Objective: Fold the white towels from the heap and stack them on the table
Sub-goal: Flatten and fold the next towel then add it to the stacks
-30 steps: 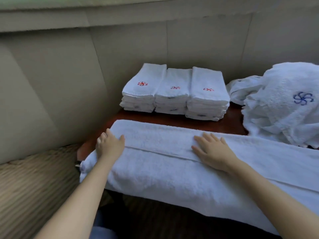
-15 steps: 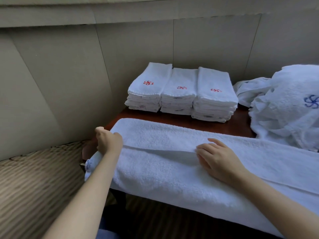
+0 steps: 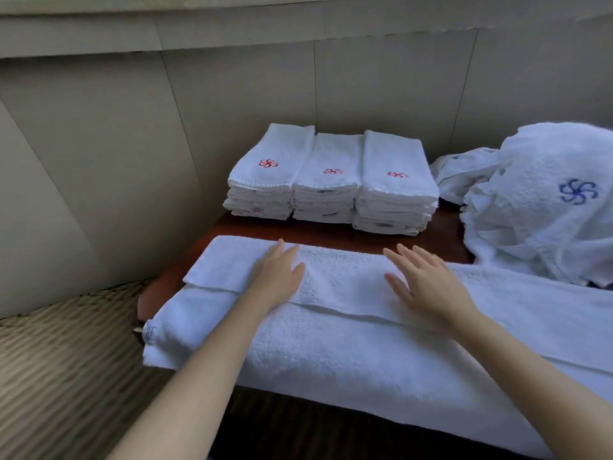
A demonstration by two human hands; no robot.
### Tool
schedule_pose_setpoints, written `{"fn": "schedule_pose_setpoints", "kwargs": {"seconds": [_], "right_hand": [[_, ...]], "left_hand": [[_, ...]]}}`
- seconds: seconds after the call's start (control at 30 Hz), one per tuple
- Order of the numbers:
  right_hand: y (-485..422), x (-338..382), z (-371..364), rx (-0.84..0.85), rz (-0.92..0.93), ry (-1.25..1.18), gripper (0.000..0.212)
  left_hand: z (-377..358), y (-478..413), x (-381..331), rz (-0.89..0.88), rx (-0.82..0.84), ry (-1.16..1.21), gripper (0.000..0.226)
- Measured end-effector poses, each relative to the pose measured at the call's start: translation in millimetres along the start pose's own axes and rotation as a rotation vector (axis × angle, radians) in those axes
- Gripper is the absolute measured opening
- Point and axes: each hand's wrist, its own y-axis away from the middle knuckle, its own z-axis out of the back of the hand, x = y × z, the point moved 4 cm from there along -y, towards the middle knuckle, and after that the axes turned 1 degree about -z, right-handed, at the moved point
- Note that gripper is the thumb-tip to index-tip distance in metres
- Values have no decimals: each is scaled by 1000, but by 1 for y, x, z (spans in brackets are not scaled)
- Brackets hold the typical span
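- Long white terry towel (image 3: 348, 336), folded lengthwise: lies across the near edge of the dark red-brown wooden table (image 3: 331, 232), its front portion overhanging.
- Left hand (image 3: 277, 280) and right hand (image 3: 428, 287): fingers straight and slightly spread, palms flat on the upper flap.
- Risk: the overhang's weight may drag the fold open or slide the towel off once pressure lifts.
- Change: half a second ago the left hand gripped the towel's left end; it now lies flat, further right.
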Motion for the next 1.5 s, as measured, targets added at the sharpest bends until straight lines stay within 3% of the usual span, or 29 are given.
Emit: {"fn": "schedule_pose_setpoints", "kwargs": {"seconds": [0.1, 0.4, 0.8, 0.93, 1.13, 1.2, 1.27, 1.37, 1.5], "right_hand": [[2, -25, -18, 255, -130, -3, 57], [13, -55, -10, 287, -105, -8, 56], [73, -115, 18, 269, -283, 36, 52], [90, -129, 18, 239, -341, 26, 53], [93, -145, 24, 169, -342, -20, 51], [94, -144, 30, 61, -321, -7, 46], [99, -130, 40, -129, -210, 52, 32], [108, -85, 50, -248, 95, 130, 10], [138, -19, 29, -224, 499, 150, 23]], "left_hand": [[-11, -6, 4, 59, 66, -119, 52], [20, -10, 82, 490, 2, -120, 54], [13, 11, 38, 506, -49, -160, 54], [-5, 27, -22, 282, 22, -165, 57], [-36, 66, -105, -295, 175, -123, 59], [-37, 83, -116, -447, 198, -141, 61], [-36, 104, -120, -588, 164, -171, 64], [-41, 139, -121, -897, -31, -360, 73], [-61, 163, -96, -1090, -292, -453, 62]]}}
